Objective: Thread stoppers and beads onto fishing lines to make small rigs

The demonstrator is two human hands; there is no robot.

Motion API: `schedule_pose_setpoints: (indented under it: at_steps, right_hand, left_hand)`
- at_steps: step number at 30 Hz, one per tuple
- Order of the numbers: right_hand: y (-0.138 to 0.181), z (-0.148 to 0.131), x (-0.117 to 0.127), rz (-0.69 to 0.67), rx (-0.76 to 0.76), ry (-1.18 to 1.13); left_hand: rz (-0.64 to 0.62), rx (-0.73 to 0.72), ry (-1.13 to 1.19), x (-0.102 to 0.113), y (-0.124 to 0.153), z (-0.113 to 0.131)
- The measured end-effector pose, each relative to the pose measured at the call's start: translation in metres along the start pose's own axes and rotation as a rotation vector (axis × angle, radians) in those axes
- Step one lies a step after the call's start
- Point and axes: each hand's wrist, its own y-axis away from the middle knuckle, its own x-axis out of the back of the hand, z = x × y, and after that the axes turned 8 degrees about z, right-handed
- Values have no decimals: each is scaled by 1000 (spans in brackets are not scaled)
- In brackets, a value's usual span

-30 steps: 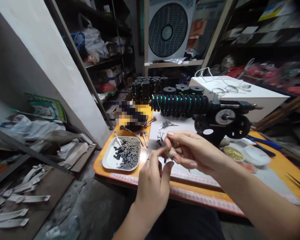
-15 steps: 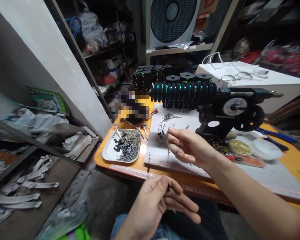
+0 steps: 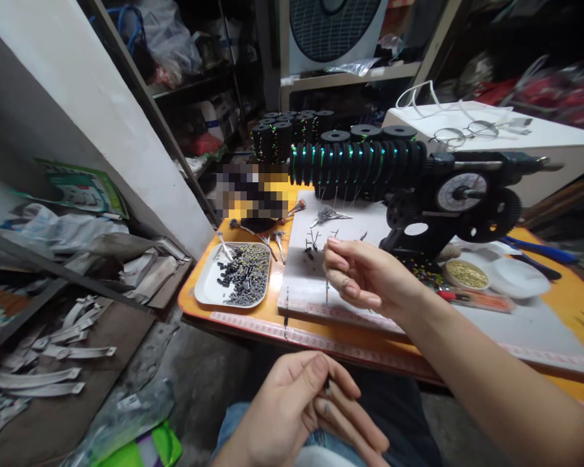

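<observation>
Low in front, above my lap, my left hand pinches a small dark piece between thumb and forefinger; its other fingers are half stretched. What kind of piece it is cannot be made out. My right hand is raised over the board, thumb and fingertips pressed together. Anything inside that pinch is too small to tell. Below its fingertips shows a thin beaded strand, and I cannot tell whether the hand touches it. Another dark strand runs down over the front edge of the board.
A white tray of small black, grey and yellow pieces stands left of the board. Behind my right hand is a black geared machine carrying a row of ribbed discs. A dish of gold beads and blue-handled pliers lie right.
The view has tipped slightly down, so the table sits higher in the picture. My left hand's fingers have spread a little; my right hand keeps its pinch almost in place.
</observation>
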Motion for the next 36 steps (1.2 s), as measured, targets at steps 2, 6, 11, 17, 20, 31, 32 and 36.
schedule_pose_setpoints:
  at_steps: [2,6,11,17,20,31,32,36]
  right_hand:
    - [0,0,0,-3,1,3]
    - [4,-1,-2,0,16,23]
    - [11,-6,-9,18,86,93]
    - [16,-8,-8,28,153,261]
    - [16,-8,-5,37,135,289]
    - [10,-3,-13,4,-86,-42]
    - [9,-1,-14,14,-88,-48]
    - [6,1,-16,76,-59,-62]
  left_hand:
    - [-2,2,11,1,1,-1]
    - [32,-15,-73,-3,3,4]
    - [121,-313,-441,-12,-7,27]
    - [228,-366,-532,-23,-35,52]
    - [272,-394,-679,-32,-39,58]
    - [242,-441,-618,-27,-41,48]
    - [238,-435,-550,-25,-40,44]
    - [217,-393,-362,-16,-37,26]
